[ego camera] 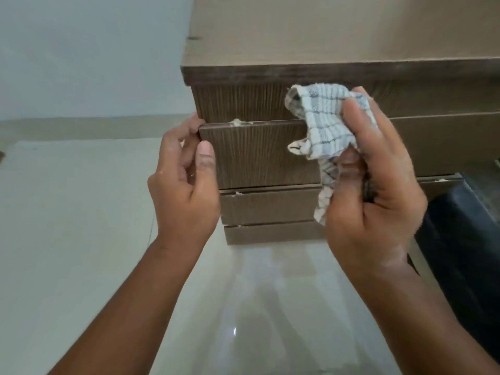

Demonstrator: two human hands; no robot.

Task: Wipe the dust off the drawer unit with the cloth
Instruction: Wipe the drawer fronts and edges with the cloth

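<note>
**A:** Where do things stand on your feed?

**B:** I see the left hand (186, 171) pinching the left edge of the upper drawer (257, 155), thumb on the front face, the other fingers (192, 123) curled round behind the corner. That drawer stands pulled out a little from the drawer unit (270, 77). The right hand (370, 180) is clamped on the cloth (324, 123), which is bunched up in front of the drawer's top edge, just left of those fingers. Whether it actually touches the wood I cannot tell.

**A:** How much is done, would you say?

**B:** I judge it is midway at best. Pale crumbs sit on the drawer's top edge, between the left fingers and the cloth, and more pale specks show on the lips of the lower drawers (270, 207), below both hands. Those look unwiped. The flat top of the unit looks even in tone, but I cannot tell dust from finish at this angle.

**A:** Surfaces?

**B:** Brown wood-grain board, matte, with fine vertical ribbing on the fronts and sharp square edges. The cloth is thin, soft and crumpled, pale with grey check lines, one tail hanging below the right thumb. The floor (81, 226) under the hands is glossy pale tile.
</note>
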